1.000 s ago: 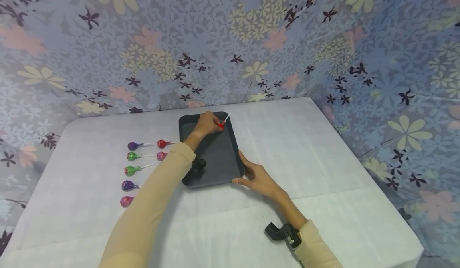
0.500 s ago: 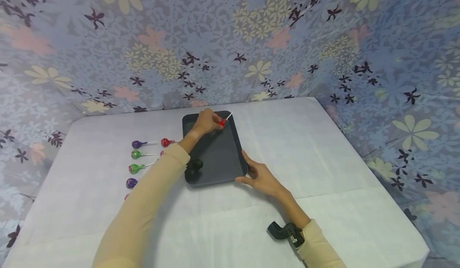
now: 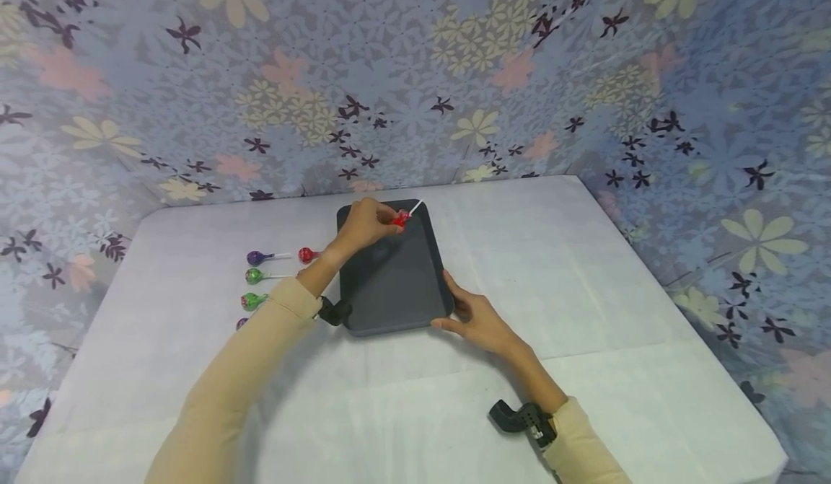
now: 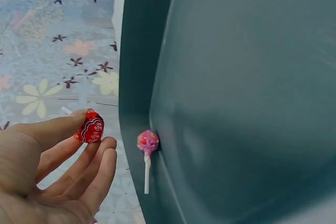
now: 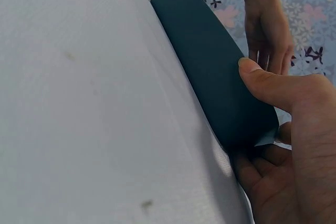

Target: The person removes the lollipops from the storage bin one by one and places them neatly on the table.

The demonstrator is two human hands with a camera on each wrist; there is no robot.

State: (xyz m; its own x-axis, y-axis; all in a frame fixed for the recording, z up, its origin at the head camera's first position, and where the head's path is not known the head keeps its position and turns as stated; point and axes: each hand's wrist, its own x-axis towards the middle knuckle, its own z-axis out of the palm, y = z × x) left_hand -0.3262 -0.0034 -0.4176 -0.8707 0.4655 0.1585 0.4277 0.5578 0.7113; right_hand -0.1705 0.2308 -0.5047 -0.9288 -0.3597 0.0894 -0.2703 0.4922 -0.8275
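Observation:
A red-wrapped lollipop (image 4: pixel 91 126) with a white stick is pinched between the thumb and fingertips of my left hand (image 3: pixel 366 223). That hand is over the far end of a dark grey tray (image 3: pixel 396 282). Inside the tray, against its wall, lies a pink lollipop (image 4: pixel 147 141), clear in the left wrist view. My right hand (image 3: pixel 477 322) grips the near right corner of the tray, thumb (image 5: pixel 262 80) on the rim and fingers around the lower side.
Left of the tray, lollipops lie in rows on the white-covered table (image 3: pixel 623 311): a purple one (image 3: pixel 255 257), green ones (image 3: pixel 254 275) and a red one (image 3: pixel 306 254). My left sleeve (image 3: pixel 234 383) hides part of the rows. A flowered cloth (image 3: pixel 402 73) hangs behind.
The left hand, still pinching the red lollipop, has risen slightly, and its forearm has shifted over more of the lollipop rows. The right hand stays on the tray corner. The whole view has drifted slightly.

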